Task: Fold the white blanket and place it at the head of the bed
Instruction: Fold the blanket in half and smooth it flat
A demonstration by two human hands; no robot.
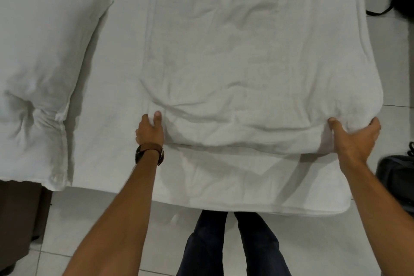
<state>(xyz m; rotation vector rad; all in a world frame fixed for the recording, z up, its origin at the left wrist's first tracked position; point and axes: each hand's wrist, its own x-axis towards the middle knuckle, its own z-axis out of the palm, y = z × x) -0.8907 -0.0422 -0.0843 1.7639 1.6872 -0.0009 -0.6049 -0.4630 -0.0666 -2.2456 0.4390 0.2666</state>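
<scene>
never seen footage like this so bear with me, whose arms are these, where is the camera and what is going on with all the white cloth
There is no machine here. The single picture comes from a wide-angle camera worn on a person's head, looking forward and down, so the two arms reaching in from the bottom are the wearer's own, and the dark trouser legs at the bottom are theirs too.

The person stands on a tiled floor at the side of a bed covered in a white sheet. On it lies a white blanket, already doubled into layers. A white pillow lies at the left.

The left hand, with a watch on its wrist, pinches the blanket's near left corner. The right hand grips the near right corner. Both hold the near edge slightly raised off the layer below. Dark bags sit on the floor at the right.
</scene>
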